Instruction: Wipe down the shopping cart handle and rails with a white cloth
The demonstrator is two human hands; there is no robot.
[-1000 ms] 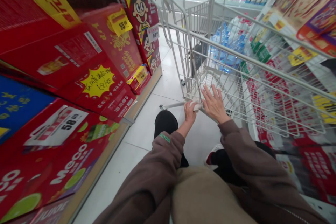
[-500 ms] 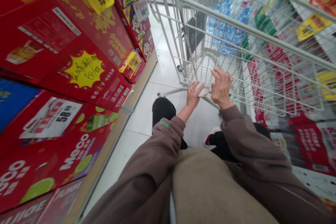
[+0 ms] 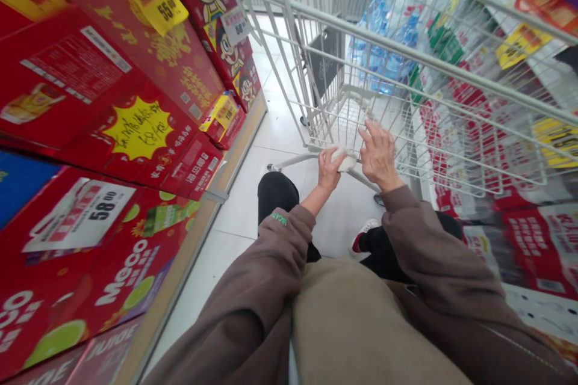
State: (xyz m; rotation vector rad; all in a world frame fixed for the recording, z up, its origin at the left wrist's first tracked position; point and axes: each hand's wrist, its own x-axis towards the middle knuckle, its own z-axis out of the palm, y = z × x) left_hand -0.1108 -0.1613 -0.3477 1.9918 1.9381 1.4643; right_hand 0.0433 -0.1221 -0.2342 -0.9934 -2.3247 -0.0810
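My left hand (image 3: pixel 329 169) is closed on a small white cloth (image 3: pixel 344 162) and presses it against the lower corner of a grey wire shopping cart (image 3: pixel 424 60). My right hand (image 3: pixel 378 154) rests just to the right of the cloth, fingers curled onto the cart's bottom wires. Both arms wear brown sleeves. My knee in black trousers shows below the hands.
Stacked red drink cartons (image 3: pixel 135 108) with yellow price tags fill the shelf on the left. Blue water bottle packs (image 3: pixel 383 42) and red goods show through the cart at the right. A white tiled floor (image 3: pixel 235 210) runs between the shelf and the cart.
My right hand went from lying flat with spread fingers to curling onto the wires beside the cloth. The view shifted closer to the cart.
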